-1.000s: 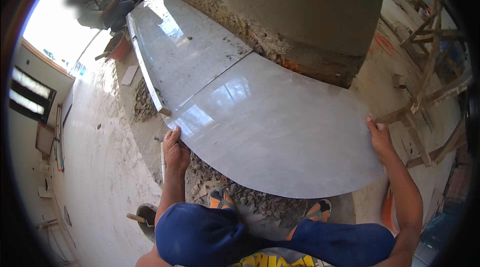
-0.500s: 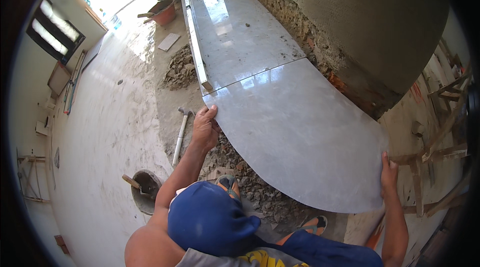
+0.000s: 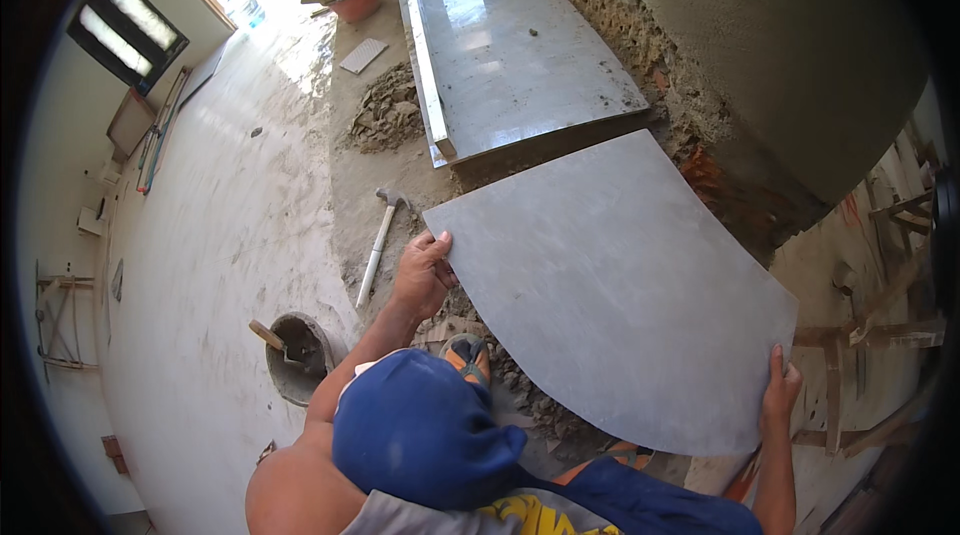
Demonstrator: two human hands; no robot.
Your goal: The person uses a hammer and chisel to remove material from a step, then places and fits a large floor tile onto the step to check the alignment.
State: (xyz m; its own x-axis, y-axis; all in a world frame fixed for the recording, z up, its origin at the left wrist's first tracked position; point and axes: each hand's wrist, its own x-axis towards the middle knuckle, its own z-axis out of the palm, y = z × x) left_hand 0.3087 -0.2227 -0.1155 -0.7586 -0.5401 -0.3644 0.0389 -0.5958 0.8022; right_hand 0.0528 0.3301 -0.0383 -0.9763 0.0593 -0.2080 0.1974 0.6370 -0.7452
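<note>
Between my two hands is a large grey tile (image 3: 620, 295) with a curved near edge, lifted and tilted. My left hand (image 3: 424, 273) grips its left corner, thumb on top and fingers underneath. At the right edge, my right hand (image 3: 781, 393) holds the tile in the same way. A gap with dark mortar separates it from a glossy laid tile (image 3: 520, 55) farther off. Along that tile's left edge lies a long metal straightedge (image 3: 425, 65). Near my left hand, a hammer (image 3: 377, 247) with a white handle rests on the ground.
A mortar bucket (image 3: 300, 360) with a wooden-handled tool stands at my left. Farther away are a mortar heap (image 3: 388, 110), a small white tile piece (image 3: 363, 56) and an orange tub (image 3: 356, 1). A round column (image 3: 790, 65) rises at the right. Another person crouches at the far end.
The grey tile has come up and toward me, away from the laid tile, and a gap has opened between them. Both hands have kept their grip on it.
</note>
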